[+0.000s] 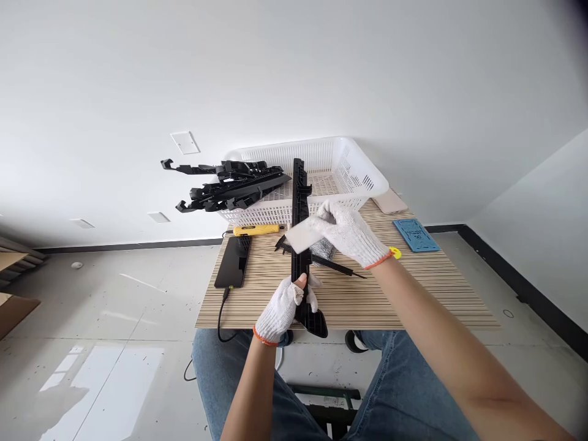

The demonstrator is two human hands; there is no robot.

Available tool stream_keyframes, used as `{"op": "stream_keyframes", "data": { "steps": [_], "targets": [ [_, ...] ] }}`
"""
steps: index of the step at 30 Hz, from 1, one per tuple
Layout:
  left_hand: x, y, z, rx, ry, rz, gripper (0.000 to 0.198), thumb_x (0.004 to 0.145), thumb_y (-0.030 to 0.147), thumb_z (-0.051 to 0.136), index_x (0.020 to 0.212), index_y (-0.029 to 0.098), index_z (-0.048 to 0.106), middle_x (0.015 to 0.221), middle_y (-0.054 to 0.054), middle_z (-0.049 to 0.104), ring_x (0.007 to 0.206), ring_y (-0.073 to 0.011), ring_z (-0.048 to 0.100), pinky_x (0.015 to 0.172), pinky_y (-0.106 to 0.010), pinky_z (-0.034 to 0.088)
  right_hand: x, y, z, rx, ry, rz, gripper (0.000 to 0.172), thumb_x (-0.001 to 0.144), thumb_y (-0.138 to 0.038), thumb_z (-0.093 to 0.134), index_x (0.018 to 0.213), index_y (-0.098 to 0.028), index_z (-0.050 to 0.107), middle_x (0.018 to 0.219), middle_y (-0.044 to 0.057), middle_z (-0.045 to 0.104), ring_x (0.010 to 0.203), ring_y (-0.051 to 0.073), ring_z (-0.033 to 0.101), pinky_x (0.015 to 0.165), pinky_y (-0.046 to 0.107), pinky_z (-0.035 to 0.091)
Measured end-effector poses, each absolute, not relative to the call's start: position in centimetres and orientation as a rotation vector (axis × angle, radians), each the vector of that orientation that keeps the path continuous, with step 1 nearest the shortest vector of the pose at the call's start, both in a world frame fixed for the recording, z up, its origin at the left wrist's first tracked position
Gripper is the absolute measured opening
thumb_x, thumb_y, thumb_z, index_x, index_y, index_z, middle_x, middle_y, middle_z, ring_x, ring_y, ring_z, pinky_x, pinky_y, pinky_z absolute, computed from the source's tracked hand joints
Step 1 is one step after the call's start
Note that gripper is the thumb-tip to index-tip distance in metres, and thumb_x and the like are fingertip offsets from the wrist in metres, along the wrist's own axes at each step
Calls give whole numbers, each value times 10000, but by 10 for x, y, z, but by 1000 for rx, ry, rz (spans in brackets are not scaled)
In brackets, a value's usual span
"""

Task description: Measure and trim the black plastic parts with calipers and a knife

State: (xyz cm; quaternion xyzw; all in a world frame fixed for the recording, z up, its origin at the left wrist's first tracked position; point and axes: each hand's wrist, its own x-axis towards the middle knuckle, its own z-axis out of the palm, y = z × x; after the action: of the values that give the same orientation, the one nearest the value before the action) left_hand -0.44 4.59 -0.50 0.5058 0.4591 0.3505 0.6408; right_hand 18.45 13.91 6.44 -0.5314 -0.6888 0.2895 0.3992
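Note:
A long black plastic trim piece [301, 208] stands lengthwise over the table, its wide curved end pointing toward me. My left hand [287, 303], in a white knit glove with a bare thumb tip, is closed around its lower part. In the fingers of my gloved right hand [342, 229] is a pale, flat sheet [301, 237], pinched and held over the middle of the trim piece. I cannot tell whether the sheet touches it. Under the trim piece lies a black caliper [333, 264], partly covered, beside a grey speckled bundle [324, 250].
Behind my hands, a white plastic basket [367, 174] holds several black trim pieces [234, 184], which jut over its left rim. A yellow tool [257, 230] and a cabled phone [233, 262] lie left. At right are a blue plate [416, 235] and a pinkish pad [389, 201].

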Motion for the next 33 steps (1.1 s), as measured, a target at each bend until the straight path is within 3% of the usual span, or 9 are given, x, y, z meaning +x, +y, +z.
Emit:
{"op": "stream_keyframes", "data": {
  "steps": [7, 10, 13, 17, 19, 22, 24, 28, 33],
  "targets": [
    [-4, 45, -1, 1158, 1019, 770, 705, 928, 796, 492, 966, 127, 712, 571, -41, 631, 531, -150, 458, 515, -277, 331, 191, 146, 74, -1279, -1957, 932, 269, 875, -371, 705, 784, -252, 481, 742, -29, 550, 680, 167, 497, 644, 339, 393],
    [-3, 45, 0, 1098, 1018, 766, 685, 913, 786, 528, 1020, 133, 704, 577, -23, 625, 517, -149, 457, 507, -274, 331, 202, 150, 79, -1421, -1677, 539, 237, 902, -385, 680, 810, -262, 499, 778, 3, 583, 754, 208, 560, 696, 382, 455],
    [-3, 44, 1, 1092, 1018, 767, 668, 909, 777, 545, 1021, 138, 702, 567, -9, 604, 518, -151, 469, 515, -278, 342, 209, 149, 81, -1359, -1307, 272, 193, 931, -404, 617, 863, -276, 490, 895, 52, 617, 903, 254, 624, 794, 436, 527],
    [-3, 44, 2, 1138, 1018, 768, 669, 929, 775, 519, 1002, 139, 713, 582, -23, 627, 533, -152, 483, 538, -282, 366, 206, 137, 80, -1126, -1286, 531, 264, 817, -348, 699, 1018, -282, 541, 1144, 83, 661, 1003, 256, 658, 808, 419, 568],
    [-3, 44, 2, 1143, 1025, 764, 673, 931, 782, 509, 1006, 146, 715, 580, -20, 624, 519, -151, 476, 523, -283, 355, 202, 129, 78, -1054, -1408, 755, 257, 797, -338, 694, 1008, -275, 562, 1095, 56, 667, 907, 223, 646, 755, 387, 559],
    [-3, 44, 0, 1144, 1034, 764, 696, 918, 809, 501, 979, 148, 712, 566, -21, 615, 503, -152, 468, 498, -285, 333, 196, 125, 73, -1026, -1753, 983, 100, 813, -312, 615, 873, -256, 559, 898, 11, 647, 795, 195, 598, 735, 367, 522],
    [-3, 44, 0, 1138, 1034, 773, 696, 915, 811, 504, 959, 146, 706, 566, -28, 620, 510, -154, 473, 498, -284, 333, 194, 128, 69, -1135, -1881, 901, 67, 815, -303, 584, 852, -253, 558, 856, 14, 645, 811, 211, 604, 764, 381, 503],
    [-3, 44, 2, 1118, 1026, 762, 667, 919, 778, 525, 1003, 140, 700, 579, -24, 632, 510, -147, 466, 511, -282, 342, 188, 136, 66, -1292, -1508, 539, 88, 842, -320, 502, 907, -264, 520, 993, 61, 655, 933, 251, 617, 859, 430, 497],
    [-3, 45, 2, 1137, 1030, 765, 633, 937, 746, 514, 979, 145, 705, 573, -25, 624, 539, -159, 487, 533, -289, 359, 180, 131, 71, -1150, -1762, 864, 57, 763, -292, 570, 807, -257, 580, 820, 24, 664, 787, 234, 640, 729, 385, 520]
  ]
}}
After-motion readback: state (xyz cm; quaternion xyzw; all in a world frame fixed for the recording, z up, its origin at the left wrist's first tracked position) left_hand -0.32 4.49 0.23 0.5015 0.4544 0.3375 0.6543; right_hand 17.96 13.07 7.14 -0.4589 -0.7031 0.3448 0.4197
